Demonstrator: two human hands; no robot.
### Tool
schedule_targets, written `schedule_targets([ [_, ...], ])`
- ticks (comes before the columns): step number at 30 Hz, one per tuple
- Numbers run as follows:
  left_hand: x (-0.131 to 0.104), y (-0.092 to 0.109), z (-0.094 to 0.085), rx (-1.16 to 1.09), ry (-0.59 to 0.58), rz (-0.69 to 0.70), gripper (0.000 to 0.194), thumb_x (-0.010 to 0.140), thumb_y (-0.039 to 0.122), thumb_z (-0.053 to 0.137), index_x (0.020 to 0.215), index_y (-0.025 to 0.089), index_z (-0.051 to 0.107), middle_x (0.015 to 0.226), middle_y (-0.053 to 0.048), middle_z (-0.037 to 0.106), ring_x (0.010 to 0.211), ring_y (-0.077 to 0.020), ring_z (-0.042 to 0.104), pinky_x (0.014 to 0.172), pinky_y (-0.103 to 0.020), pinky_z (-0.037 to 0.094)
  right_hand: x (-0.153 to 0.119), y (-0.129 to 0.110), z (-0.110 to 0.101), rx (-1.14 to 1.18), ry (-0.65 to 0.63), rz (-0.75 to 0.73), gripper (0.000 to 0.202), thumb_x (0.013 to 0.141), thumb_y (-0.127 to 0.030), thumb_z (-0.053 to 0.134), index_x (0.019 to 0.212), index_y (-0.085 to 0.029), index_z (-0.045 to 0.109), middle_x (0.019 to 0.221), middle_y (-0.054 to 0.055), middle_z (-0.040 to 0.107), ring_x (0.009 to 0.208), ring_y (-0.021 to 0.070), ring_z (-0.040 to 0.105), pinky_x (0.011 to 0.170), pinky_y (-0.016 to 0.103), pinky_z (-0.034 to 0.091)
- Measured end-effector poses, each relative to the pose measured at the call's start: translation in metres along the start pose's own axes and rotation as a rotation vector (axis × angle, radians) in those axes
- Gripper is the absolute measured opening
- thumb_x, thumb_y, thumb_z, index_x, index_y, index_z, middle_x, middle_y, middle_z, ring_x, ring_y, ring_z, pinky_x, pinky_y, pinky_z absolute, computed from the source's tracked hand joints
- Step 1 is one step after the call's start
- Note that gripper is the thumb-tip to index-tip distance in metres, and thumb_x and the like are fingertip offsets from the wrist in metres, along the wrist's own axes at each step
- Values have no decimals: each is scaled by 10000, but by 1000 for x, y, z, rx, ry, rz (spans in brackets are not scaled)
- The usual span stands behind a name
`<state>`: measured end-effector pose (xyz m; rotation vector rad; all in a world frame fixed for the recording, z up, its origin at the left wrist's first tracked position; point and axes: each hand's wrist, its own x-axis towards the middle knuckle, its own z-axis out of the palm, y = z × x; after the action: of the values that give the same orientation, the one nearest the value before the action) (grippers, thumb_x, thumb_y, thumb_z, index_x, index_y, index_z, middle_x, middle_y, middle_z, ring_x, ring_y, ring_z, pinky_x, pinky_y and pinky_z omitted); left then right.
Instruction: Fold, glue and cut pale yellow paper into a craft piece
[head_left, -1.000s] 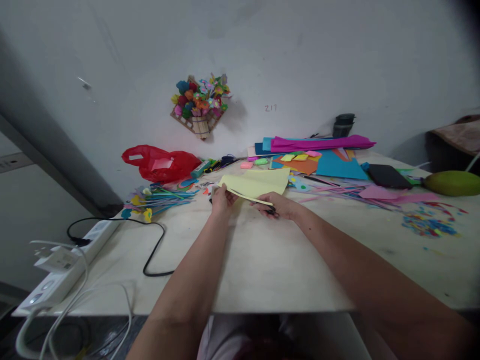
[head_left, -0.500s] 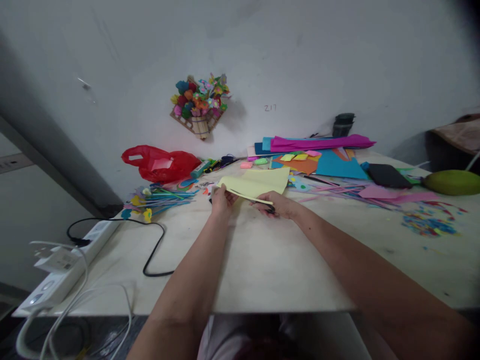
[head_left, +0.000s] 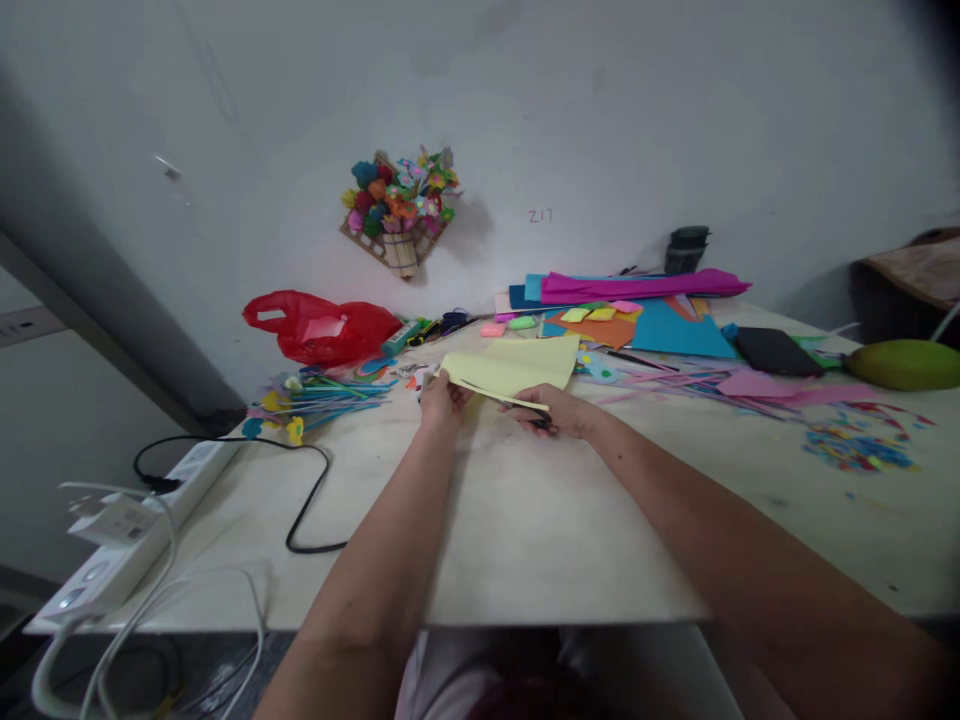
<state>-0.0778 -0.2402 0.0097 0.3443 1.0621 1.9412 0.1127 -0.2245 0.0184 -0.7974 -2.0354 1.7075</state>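
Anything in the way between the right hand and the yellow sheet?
Nothing visible blocks it. The right hand holds black-handled scissors at the near edge of the yellow sheet, where a narrow strip runs toward that hand; the left hand holds the sheet's left end.

We pinch the left end of a pale yellow sheet in our left hand, above the middle of the tabletop, while our right hand grips black-handled scissors at a narrow strip along the sheet's near side. Toward the far edge we see a red plastic bag on the left and a folded magenta sheet on the right. Craft flowers lie near the left edge, where a white power strip runs to the near left corner. Toward the right edge, we have small coloured scraps scattered, with a green pouch beyond them. Above the far edge, a flower decoration hangs on the wall.
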Motion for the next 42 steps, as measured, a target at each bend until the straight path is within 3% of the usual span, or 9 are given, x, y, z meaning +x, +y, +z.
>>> schedule_targets([
  [11, -4, -5, 4, 68, -65, 44, 98, 836, 247, 485, 805, 167, 531, 629, -3, 590, 524, -109, 582, 593, -260, 507, -1, -1, 0, -7, -13, -39, 300, 689, -354, 600, 888, -131, 579, 466, -63, 503, 304, 33, 384, 297, 158, 180],
  [42, -8, -1, 5, 57, -56, 23, 89, 837, 232, 488, 788, 166, 525, 630, -11, 594, 546, -112, 572, 562, -242, 499, 1, -1, -3, -16, 14, -11, 275, 666, -376, 644, 780, -128, 606, 450, -68, 472, 317, 21, 353, 321, 153, 231],
])
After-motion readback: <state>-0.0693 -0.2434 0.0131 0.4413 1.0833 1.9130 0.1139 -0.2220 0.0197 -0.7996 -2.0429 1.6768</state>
